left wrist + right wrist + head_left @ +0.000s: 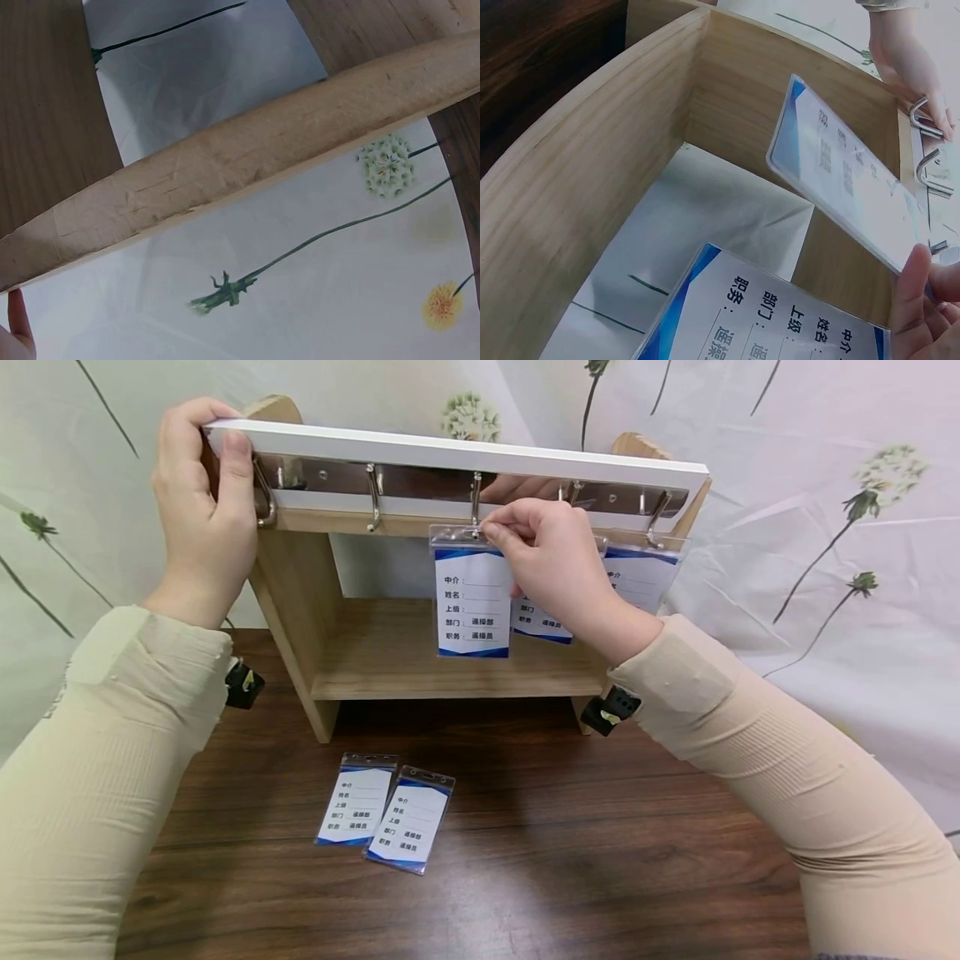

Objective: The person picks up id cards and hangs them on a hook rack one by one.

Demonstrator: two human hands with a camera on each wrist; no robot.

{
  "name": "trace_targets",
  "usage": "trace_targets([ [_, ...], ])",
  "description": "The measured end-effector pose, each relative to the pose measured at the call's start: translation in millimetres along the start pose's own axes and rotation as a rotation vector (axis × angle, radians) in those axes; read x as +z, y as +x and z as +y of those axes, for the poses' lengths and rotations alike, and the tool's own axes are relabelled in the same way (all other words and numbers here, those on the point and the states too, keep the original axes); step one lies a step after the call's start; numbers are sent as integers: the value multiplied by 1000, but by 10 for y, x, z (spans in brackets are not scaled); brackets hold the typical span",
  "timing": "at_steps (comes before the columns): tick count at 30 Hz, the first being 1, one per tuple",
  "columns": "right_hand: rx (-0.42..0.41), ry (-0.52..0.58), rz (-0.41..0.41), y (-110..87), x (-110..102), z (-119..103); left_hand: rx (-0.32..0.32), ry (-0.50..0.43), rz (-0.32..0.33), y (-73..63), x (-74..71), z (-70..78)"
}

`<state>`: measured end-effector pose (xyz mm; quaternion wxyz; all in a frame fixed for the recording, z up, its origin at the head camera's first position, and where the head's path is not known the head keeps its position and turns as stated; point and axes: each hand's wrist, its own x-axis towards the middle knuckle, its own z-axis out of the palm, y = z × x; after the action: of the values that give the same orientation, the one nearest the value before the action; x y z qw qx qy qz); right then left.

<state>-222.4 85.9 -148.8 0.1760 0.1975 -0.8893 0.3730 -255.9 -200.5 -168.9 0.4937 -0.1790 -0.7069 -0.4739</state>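
Observation:
My right hand [558,547] pinches the clear top edge of an ID badge holder [472,602], right at the middle hook [476,502] of a metal hook strip. Blue bands cross the white card inside. Partly hidden behind this hand is a second badge holder [542,625], and a third [645,577] hangs at the rightmost hook. In the right wrist view, the pinched badge holder [847,180] tilts beside another. My left hand [202,510] grips the left end of the white board [450,443] that carries the strip, thumb on the front face.
A wooden shelf [457,681] stands under the board. On the dark wood table [570,860] in front lie two more badge holders, a left one [356,802] and a right one [411,822], slightly overlapping. Flower-printed cloth [810,568] covers the back.

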Motion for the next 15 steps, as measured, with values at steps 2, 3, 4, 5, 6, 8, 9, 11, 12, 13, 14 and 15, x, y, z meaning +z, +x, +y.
trace_targets([
  [2, 0, -6, -1, -2, 4, -2, 1, -1, 1, 1, -2, 1],
  [3, 0, -6, -1, -4, 6, -6, 1, -1, 2, 1, -3, 0],
  [4, 1, -11, -3, -4, 8, -8, 2, 2, 3, 3, -4, 0],
  [5, 0, -15, -5, -4, 10, -10, 2, 2, 5, 3, -5, -1],
  [6, -2, -16, -6, -5, 13, -12, 1, 2, 6, 1, -5, -2],
  [8, -7, -25, -8, -6, 18, -13, -1, -1, 6, 2, -6, -1],
  [9, -11, -31, -8, -4, 21, -13, -2, -1, 5, 2, -7, -1],
  [11, -13, -40, -7, -3, 26, -13, -5, -5, 3, 3, -7, 2],
  [12, -15, -42, -5, -2, 30, -12, -7, -8, 2, 3, -8, 3],
  [13, -14, -44, -4, 0, 33, -13, -9, -10, 2, 4, -8, 5],
  [14, -13, -47, -4, 2, 37, -15, -10, -11, 2, 5, -10, 7],
  [15, -11, -53, -6, 6, 39, -15, -11, -11, 1, 5, -11, 9],
])
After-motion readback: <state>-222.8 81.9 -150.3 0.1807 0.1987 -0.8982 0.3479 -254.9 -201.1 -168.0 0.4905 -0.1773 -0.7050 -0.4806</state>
